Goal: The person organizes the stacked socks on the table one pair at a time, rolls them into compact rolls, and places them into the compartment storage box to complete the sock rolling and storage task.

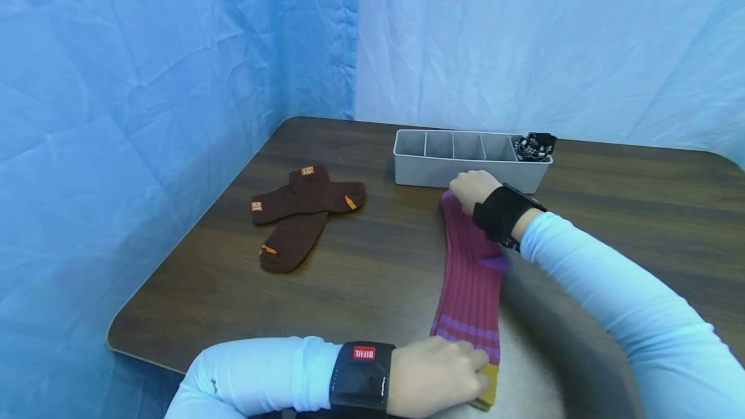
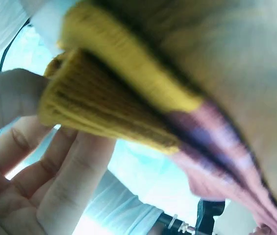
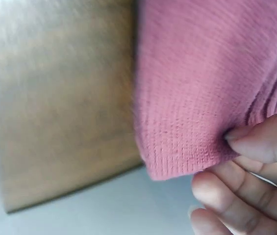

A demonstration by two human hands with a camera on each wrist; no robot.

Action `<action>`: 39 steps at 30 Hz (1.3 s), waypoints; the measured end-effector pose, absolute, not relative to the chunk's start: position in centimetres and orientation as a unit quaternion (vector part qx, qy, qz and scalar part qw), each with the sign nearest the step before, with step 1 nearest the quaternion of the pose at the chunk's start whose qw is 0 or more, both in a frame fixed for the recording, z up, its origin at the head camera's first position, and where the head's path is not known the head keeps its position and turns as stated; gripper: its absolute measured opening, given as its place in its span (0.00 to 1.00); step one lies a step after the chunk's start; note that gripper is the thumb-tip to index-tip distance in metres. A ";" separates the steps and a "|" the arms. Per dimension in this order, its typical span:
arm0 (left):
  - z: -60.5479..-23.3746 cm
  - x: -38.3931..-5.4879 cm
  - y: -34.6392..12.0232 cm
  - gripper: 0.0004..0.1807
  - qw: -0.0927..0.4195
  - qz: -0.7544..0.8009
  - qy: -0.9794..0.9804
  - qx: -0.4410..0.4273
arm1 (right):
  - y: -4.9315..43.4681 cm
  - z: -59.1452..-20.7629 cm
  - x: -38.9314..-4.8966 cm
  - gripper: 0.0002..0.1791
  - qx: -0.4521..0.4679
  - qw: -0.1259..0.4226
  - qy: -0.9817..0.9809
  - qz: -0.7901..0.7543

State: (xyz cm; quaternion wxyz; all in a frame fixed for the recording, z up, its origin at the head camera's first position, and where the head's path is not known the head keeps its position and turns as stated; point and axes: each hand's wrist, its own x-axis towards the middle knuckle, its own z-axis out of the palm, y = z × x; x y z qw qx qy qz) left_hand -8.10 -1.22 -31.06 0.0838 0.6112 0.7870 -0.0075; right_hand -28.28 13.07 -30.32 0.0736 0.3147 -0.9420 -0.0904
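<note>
A pair of long ribbed socks (image 1: 470, 283), raspberry red with purple stripes and a purple heel, stretches lengthwise over the table, one layered on the other. At the near end my left hand (image 1: 438, 375) pinches the mustard cuffs (image 2: 106, 98); in the left wrist view the thumb lies on one side and the fingers on the other. My right hand (image 1: 473, 187) grips the far toe end, just in front of the grey box. Thumb and fingertips close on the pink-looking knit (image 3: 192, 107) in the right wrist view.
A grey divided box (image 1: 454, 172) stands at the back of the wooden table (image 1: 372, 277), with a black-and-white patterned bundle (image 1: 534, 147) in its rightmost compartment. Brown socks (image 1: 297, 231) with orange marks lie crossed at the left. Blue sheets (image 1: 174, 83) hang behind and at the left.
</note>
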 end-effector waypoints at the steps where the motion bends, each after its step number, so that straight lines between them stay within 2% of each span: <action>1: -30.9 -8.1 -1.3 0.13 0.080 -0.008 0.787 0.611 | 13.1 -30.2 -28.3 0.04 0.312 0.075 -0.943 -0.088; 6: -30.4 -7.8 -1.6 0.11 0.054 -0.010 0.791 0.609 | 12.8 -30.1 -28.4 0.04 0.316 0.089 -0.941 -0.080; 14: -31.4 -7.8 -1.2 0.11 0.066 -0.006 0.780 0.622 | 12.5 -31.3 -28.2 0.07 0.330 0.097 -0.935 -0.091; 19: -31.2 -7.5 -1.1 0.10 0.048 -0.040 0.776 0.627 | 12.7 -31.4 -28.4 0.08 0.334 0.107 -0.933 -0.077; 24: -29.8 -7.8 -1.8 0.09 0.071 -0.060 0.766 0.636 | 13.1 -30.7 -28.2 0.05 0.341 0.083 -0.935 -0.058; 26: -28.9 -8.4 -2.3 0.09 0.057 -0.045 0.772 0.631 | 13.5 -29.7 -27.5 0.04 0.347 0.076 -0.934 -0.045; 29: -28.0 -9.4 -3.1 0.08 0.010 -0.020 0.788 0.615 | 14.3 -28.6 -25.5 0.03 0.364 0.075 -0.928 -0.021; 31: -27.8 -10.0 -3.6 0.08 -0.012 -0.013 0.794 0.607 | 14.9 -28.4 -23.7 0.07 0.375 0.061 -0.925 -0.012; 33: -28.2 -10.4 -3.7 0.08 -0.001 -0.023 0.794 0.607 | 15.4 -28.9 -22.0 0.12 0.388 0.025 -0.921 -0.008; 36: -29.1 -10.3 -3.4 0.07 0.028 -0.061 0.787 0.613 | 16.1 -30.3 -19.8 0.12 0.404 -0.016 -0.915 -0.010; 39: -29.8 -9.7 -3.0 0.11 0.053 -0.103 0.784 0.610 | 16.6 -31.6 -18.2 0.08 0.407 -0.006 -0.913 -0.013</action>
